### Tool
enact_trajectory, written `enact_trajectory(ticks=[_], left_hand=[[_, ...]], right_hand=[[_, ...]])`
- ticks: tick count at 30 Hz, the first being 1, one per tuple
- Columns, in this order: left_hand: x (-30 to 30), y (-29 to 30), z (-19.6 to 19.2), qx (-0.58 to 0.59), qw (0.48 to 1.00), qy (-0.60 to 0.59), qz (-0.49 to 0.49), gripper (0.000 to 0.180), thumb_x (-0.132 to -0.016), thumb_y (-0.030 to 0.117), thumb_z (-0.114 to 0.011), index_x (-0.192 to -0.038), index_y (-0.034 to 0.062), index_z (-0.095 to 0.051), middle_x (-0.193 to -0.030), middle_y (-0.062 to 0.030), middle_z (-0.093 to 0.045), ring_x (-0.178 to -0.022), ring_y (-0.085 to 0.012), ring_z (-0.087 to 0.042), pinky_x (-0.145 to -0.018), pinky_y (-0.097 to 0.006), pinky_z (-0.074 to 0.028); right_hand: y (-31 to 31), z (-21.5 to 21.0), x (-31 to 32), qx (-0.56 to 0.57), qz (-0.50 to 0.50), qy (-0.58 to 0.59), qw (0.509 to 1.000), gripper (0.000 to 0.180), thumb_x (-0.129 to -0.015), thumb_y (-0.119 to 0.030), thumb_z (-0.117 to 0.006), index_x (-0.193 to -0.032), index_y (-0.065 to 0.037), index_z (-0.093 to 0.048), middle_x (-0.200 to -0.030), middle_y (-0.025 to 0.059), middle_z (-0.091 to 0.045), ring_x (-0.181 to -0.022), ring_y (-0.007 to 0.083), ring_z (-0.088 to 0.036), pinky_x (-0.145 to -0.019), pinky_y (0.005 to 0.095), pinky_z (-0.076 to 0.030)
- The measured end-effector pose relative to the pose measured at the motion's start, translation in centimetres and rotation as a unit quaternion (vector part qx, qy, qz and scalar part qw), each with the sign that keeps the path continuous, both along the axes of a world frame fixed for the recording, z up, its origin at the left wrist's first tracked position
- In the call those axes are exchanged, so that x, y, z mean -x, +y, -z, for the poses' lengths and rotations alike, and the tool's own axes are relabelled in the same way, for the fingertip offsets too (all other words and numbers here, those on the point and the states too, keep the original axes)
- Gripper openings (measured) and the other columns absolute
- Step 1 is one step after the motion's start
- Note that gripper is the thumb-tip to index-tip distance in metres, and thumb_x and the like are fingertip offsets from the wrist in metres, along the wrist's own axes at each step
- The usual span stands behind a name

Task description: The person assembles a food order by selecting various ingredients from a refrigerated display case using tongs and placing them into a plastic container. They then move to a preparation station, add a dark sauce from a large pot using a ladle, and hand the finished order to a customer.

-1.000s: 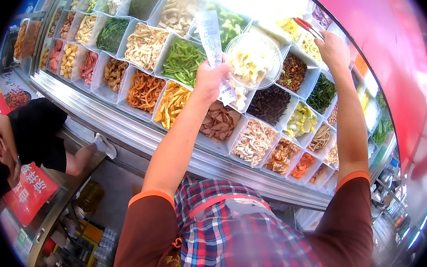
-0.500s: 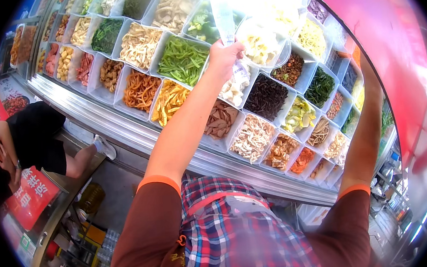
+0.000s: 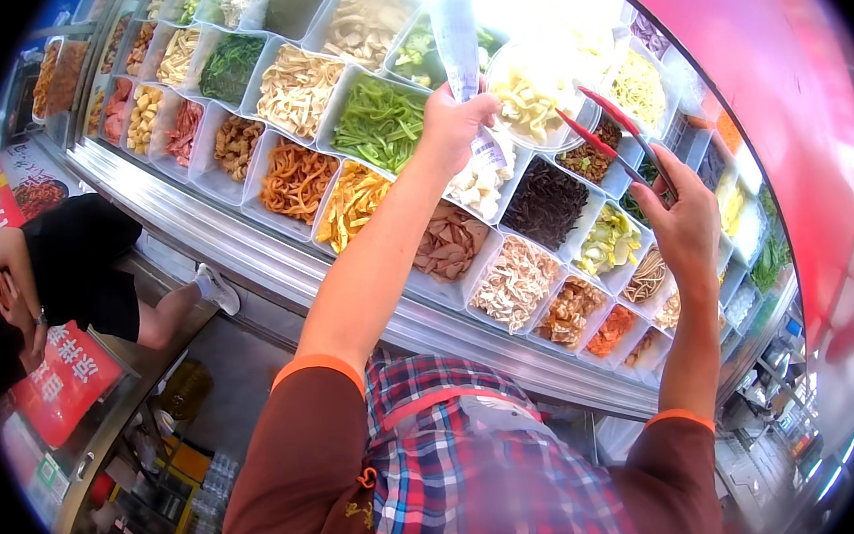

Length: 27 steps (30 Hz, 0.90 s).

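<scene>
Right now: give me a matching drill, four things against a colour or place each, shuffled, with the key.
Things:
1. tongs
2. clear bag
3. tray of green bean pieces
4. tray of dark shreds

Places or colours:
A. held up in the left hand
B. red, in the right hand
C. near-black, between the two hands
D. bright green, just left of the left hand

Pairs: 1-B, 2-A, 3-D, 4-C
</scene>
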<state>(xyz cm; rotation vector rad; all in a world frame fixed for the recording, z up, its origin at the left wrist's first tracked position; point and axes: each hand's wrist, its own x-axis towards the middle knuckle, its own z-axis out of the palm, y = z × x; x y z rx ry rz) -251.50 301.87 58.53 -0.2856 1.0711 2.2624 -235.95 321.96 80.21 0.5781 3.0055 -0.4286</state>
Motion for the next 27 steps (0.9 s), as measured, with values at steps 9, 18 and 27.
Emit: enact_trajectory(ticks=[9, 18, 27], left_hand=[[-2.5, -5.2, -0.2, 0.0, 1.0, -0.002, 0.022, 0.027, -0.081, -0.003, -0.073, -0.106, 0.0021, -0.064, -0.088, -0.0025, -0.063, -0.07, -0.0118, -0.058, -0.066, -0.026, -0.049], [-5.2, -7.6, -3.3, 0.013, 0.999, -0.01, 0.032, 0.022, -0.082, -0.002, -0.071, -0.102, 0.0034, -0.064, -0.087, -0.0009, -0.062, -0.071, -0.0105, -0.057, -0.068, -0.026, -0.048], [-6.6, -9.7, -4.4, 0.037, 0.998, -0.024, 0.044, 0.019, -0.084, -0.002, -0.071, -0.099, 0.0051, -0.062, -0.087, 0.0001, -0.062, -0.071, -0.0094, -0.057, -0.066, -0.025, -0.048]], right_hand=[[-1.4, -1.0, 1.6, 0.119, 0.024, 0.052, 0.991, 0.05, -0.086, -0.013, -0.083, -0.134, -0.008, -0.069, -0.082, 0.0012, -0.062, -0.066, 0.0079, -0.052, -0.061, 0.0249, -0.045], [-6.8, 0.2, 3.4, 0.092, -0.098, 0.017, 0.991, 0.044, -0.086, -0.013, -0.081, -0.129, -0.015, -0.072, -0.098, 0.0064, -0.074, -0.079, 0.0168, -0.071, -0.071, 0.0291, -0.056], [-8.5, 1.2, 2.4, 0.091, -0.107, 0.043, 0.989, 0.038, -0.087, -0.021, -0.079, -0.125, -0.019, -0.074, -0.09, 0.0016, -0.071, -0.073, 0.0213, -0.07, -0.066, 0.0331, -0.054]])
